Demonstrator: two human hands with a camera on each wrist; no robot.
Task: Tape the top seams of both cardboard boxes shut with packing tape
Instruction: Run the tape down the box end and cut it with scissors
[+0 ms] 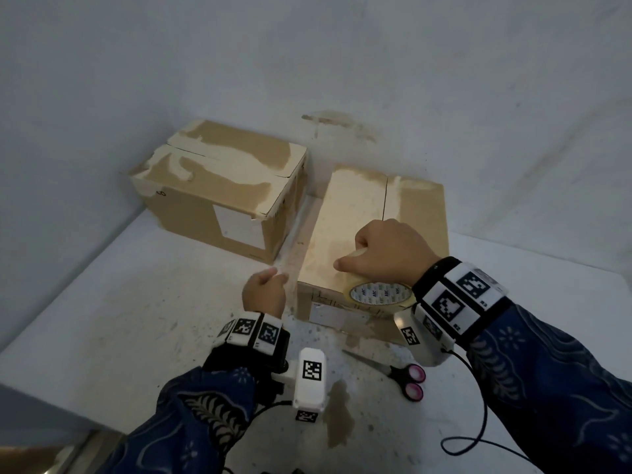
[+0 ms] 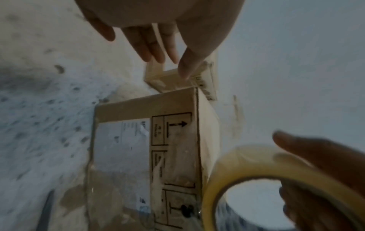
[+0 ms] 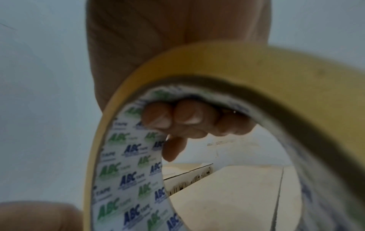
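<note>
Two cardboard boxes stand on the white table against the wall: the left box (image 1: 219, 186) and the right box (image 1: 372, 213), each with an open top seam. My right hand (image 1: 362, 254) grips the roll of packing tape (image 1: 379, 295) over the right box's near edge, with its fingers (image 3: 177, 115) curled through the core. My left hand (image 1: 270, 280) pinches a clear strip of tape (image 1: 297, 227) pulled from the roll, in front of the gap between the boxes. In the left wrist view, the roll (image 2: 256, 170) hangs beside the right box's labelled front (image 2: 142, 140).
Scissors (image 1: 396, 374) with black handles and pink insides lie on the table (image 1: 119, 319) near me, in front of the right box. White walls close in behind and to the left of the boxes. A brown stain (image 1: 340, 419) marks the table near its front.
</note>
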